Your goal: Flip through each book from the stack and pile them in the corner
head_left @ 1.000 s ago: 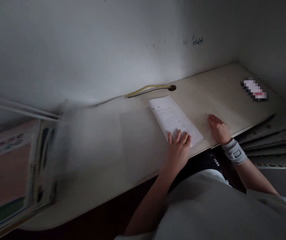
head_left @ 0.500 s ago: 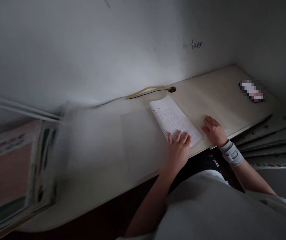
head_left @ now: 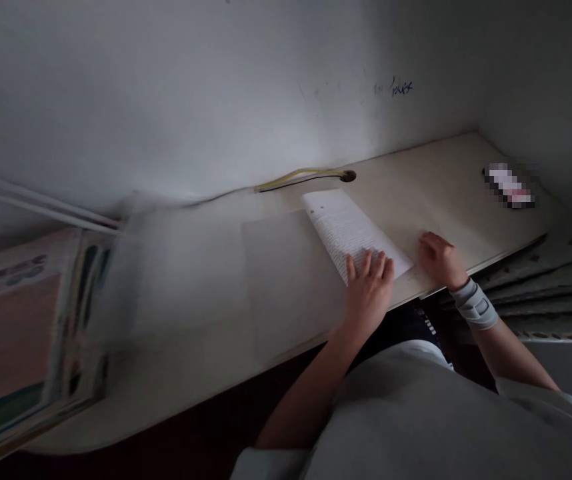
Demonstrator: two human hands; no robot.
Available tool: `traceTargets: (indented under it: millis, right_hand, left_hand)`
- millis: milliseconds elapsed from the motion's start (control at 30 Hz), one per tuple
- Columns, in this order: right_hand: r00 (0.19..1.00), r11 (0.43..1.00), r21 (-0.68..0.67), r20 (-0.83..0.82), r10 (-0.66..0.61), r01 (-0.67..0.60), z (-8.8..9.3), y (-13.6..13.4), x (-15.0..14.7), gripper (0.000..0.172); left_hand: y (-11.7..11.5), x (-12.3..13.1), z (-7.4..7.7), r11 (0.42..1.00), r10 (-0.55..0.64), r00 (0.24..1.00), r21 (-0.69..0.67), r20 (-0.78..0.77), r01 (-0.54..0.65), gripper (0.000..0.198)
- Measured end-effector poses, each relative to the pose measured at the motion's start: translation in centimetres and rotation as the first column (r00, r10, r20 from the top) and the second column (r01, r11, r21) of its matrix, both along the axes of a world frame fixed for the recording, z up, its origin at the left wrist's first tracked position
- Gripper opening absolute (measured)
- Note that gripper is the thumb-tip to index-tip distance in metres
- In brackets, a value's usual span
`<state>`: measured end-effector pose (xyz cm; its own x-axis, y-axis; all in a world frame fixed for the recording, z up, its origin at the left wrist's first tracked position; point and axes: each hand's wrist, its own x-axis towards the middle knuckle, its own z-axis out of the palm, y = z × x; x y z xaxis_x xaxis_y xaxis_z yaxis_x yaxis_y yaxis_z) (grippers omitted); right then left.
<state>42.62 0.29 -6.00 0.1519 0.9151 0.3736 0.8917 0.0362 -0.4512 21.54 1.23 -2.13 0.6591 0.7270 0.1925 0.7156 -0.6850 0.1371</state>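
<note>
A white printed sheet (head_left: 342, 223) lies on the pale desk (head_left: 286, 293), slanting away from me. My left hand (head_left: 370, 287) rests flat on its near end, fingers spread. My right hand (head_left: 440, 259) sits on the desk just right of the sheet, fingers loosely curled, with nothing visible in it. A grey brace (head_left: 476, 304) wraps my right wrist.
A yellow cable (head_left: 296, 177) runs along the wall into a hole (head_left: 349, 176) in the desk. Colourful books or magazines (head_left: 26, 327) are stacked at the left end. A small blurred item (head_left: 510, 187) lies at the far right. A white wall backs the desk.
My right hand's fingers went from flat to loosely curled beside the sheet. My left hand stayed on the sheet's near end. The view shifted slightly.
</note>
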Motion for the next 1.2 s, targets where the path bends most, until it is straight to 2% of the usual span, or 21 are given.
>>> traceTargets:
  millis: [133, 233, 667, 800, 933, 1000, 1033, 1100, 1133, 1167, 1200]
  right_hand:
    - [0.993, 0.996, 0.086, -0.114, 0.013, -0.003, -0.8, -0.2, 0.1, 0.029]
    - [0.99, 0.996, 0.091, -0.137, 0.015, -0.002, -0.9, -0.2, 0.0, 0.029]
    - [0.995, 0.985, 0.172, -0.099, -0.009, 0.026, -0.5, -0.5, -0.5, 0.029]
    - [0.997, 0.99, 0.129, -0.059, -0.047, 0.054, -0.6, -0.5, -0.6, 0.031]
    - [0.998, 0.997, 0.059, 0.046, -0.042, 0.04, -0.9, -0.3, -0.5, 0.035]
    - [0.994, 0.999, 0.025, 0.104, -0.031, 0.029, -1.0, -0.3, -0.5, 0.035]
    - [0.991, 1.0, 0.011, 0.128, -0.025, 0.024, -1.1, -0.3, -0.5, 0.034]
    - [0.986, 1.0, -0.012, 0.166, -0.013, 0.016, -1.2, -0.3, -0.5, 0.032]
    - [0.984, 1.0, -0.02, 0.179, -0.01, 0.014, -1.2, -0.3, -0.5, 0.031]
    - [0.982, 1.0, -0.025, 0.189, -0.01, 0.015, -1.2, -0.3, -0.5, 0.03]
    - [0.981, 1.0, -0.026, 0.196, -0.009, 0.014, -1.2, -0.3, -0.5, 0.03]
  left_hand:
    - [0.0, 3.0, 0.0, 0.998, -0.012, 1.0, 0.067, -0.016, 0.013, 0.036]
    - [-0.1, 3.9, -0.3, 0.996, -0.042, 0.999, 0.077, -0.032, 0.045, 0.036]
    - [-0.3, 3.3, -0.6, 0.967, -0.245, 0.968, 0.054, -0.052, 0.248, 0.033]
    - [-0.7, 3.9, -0.9, 0.969, -0.245, 0.969, 0.034, -0.042, 0.246, 0.032]
    - [-0.8, 3.9, -1.0, 0.961, -0.275, 0.96, -0.04, -0.053, 0.273, 0.031]
    - [0.0, 3.5, -0.6, 0.93, -0.358, 0.933, -0.111, -0.046, 0.351, 0.036]
    - [0.8, 3.2, -0.2, 0.894, -0.426, 0.904, -0.165, -0.032, 0.416, 0.039]
    - [3.2, 2.8, 0.7, 0.815, -0.528, 0.849, -0.264, 0.025, 0.515, 0.038]
    - [4.9, 2.8, 1.1, 0.797, -0.538, 0.842, -0.293, 0.051, 0.527, 0.034]
    - [6.7, 2.9, 1.4, 0.831, -0.48, 0.875, -0.283, 0.07, 0.479, 0.033]
    - [8.6, 3.3, 1.6, 0.892, -0.38, 0.922, -0.237, 0.073, 0.386, 0.033]
